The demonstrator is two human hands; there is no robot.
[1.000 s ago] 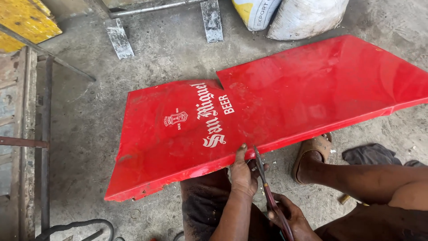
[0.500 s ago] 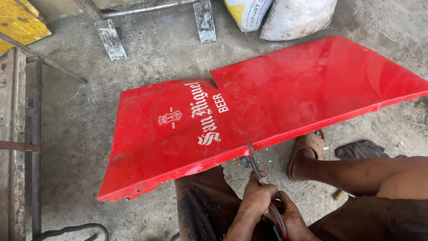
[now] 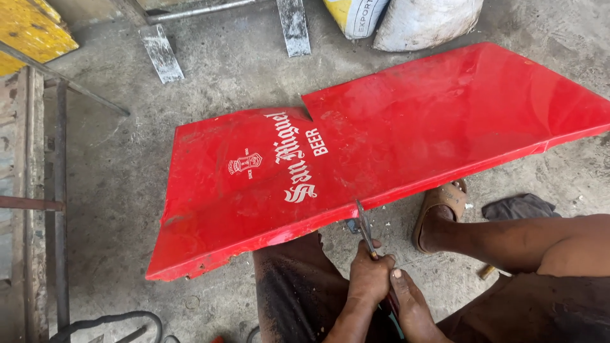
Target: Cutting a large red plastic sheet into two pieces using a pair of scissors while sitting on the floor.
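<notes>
Tin snips [image 3: 363, 227] biting near edge of red metal sheet [image 3: 381, 152], sheet flat on concrete floor [image 3: 222, 70]. Left hand [image 3: 368, 276] and right hand [image 3: 412, 305] both clenched on snips handles. Sandalled foot [image 3: 441, 209] just beside sheet edge; sacks [image 3: 426, 19] beyond sheet.

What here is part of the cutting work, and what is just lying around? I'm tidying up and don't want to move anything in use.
In use:
red metal sheet
snips, blades at the sheet's near edge
left hand and right hand, both on the snips' handles

Lying about:
two sacks
dark rag
yellow board
black hose
metal frame
</notes>
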